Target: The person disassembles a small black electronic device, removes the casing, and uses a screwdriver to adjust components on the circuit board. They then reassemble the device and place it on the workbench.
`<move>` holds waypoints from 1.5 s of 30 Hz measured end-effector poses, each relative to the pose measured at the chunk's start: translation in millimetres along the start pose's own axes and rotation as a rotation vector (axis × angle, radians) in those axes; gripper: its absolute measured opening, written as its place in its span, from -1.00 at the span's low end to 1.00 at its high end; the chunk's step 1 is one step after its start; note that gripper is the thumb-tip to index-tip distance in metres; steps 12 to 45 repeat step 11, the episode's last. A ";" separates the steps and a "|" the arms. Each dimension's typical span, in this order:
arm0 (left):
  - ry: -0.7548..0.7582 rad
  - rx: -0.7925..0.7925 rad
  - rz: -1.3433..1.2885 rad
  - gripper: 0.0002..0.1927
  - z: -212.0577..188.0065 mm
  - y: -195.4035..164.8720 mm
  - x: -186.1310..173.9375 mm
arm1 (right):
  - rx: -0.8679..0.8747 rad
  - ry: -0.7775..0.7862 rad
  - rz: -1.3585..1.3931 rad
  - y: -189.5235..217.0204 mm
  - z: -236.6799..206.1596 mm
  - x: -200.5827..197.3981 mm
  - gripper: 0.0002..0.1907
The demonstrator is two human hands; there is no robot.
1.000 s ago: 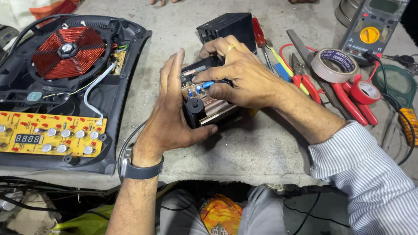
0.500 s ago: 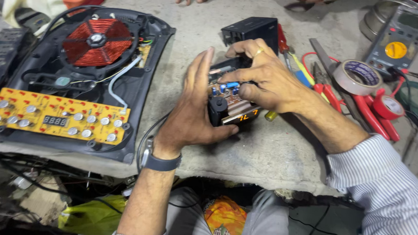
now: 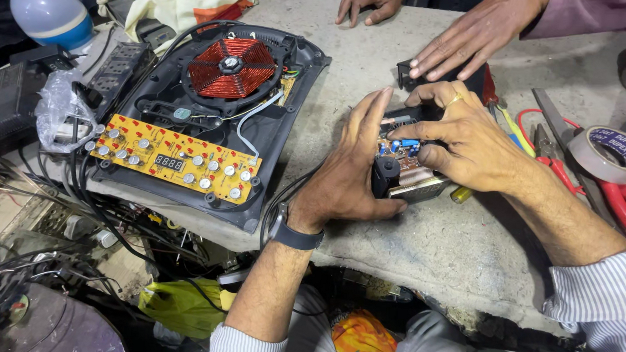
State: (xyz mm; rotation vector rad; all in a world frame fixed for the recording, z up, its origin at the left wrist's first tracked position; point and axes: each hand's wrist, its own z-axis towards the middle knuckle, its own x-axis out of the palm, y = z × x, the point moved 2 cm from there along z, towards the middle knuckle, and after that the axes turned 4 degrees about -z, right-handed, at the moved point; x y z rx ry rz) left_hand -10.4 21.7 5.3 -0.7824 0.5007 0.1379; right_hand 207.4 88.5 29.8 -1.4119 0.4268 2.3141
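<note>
While two hands (image 3: 356, 164) clasp one circuit board (image 3: 403, 163), two co-worker hands (image 3: 470, 34) nearby

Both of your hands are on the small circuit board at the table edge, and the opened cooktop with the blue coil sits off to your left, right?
Not quite: the head view shows the coil is copper-red, not blue. The rest holds: the left hand and right hand both grip the small circuit board, and the opened black cooktop sits to the left.

A small circuit board (image 3: 399, 163) with a black cylindrical part, blue components and a metal finned edge sits tilted, right of frame centre, just above the desk (image 3: 466, 255).
</note>
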 end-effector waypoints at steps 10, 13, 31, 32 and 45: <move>-0.009 0.062 0.005 0.46 -1.2 4.1 3.9 | 0.053 -0.069 0.152 -3.6 -6.9 5.2 -0.34; -0.008 0.071 0.001 0.46 -0.7 4.4 4.3 | 0.047 -0.070 0.160 -3.7 -6.0 4.0 -0.32; -0.008 0.071 0.001 0.46 -0.7 4.4 4.3 | 0.047 -0.070 0.160 -3.7 -6.0 4.0 -0.32; -0.008 0.071 0.001 0.46 -0.7 4.4 4.3 | 0.047 -0.070 0.160 -3.7 -6.0 4.0 -0.32; -0.008 0.071 0.001 0.46 -0.7 4.4 4.3 | 0.047 -0.070 0.160 -3.7 -6.0 4.0 -0.32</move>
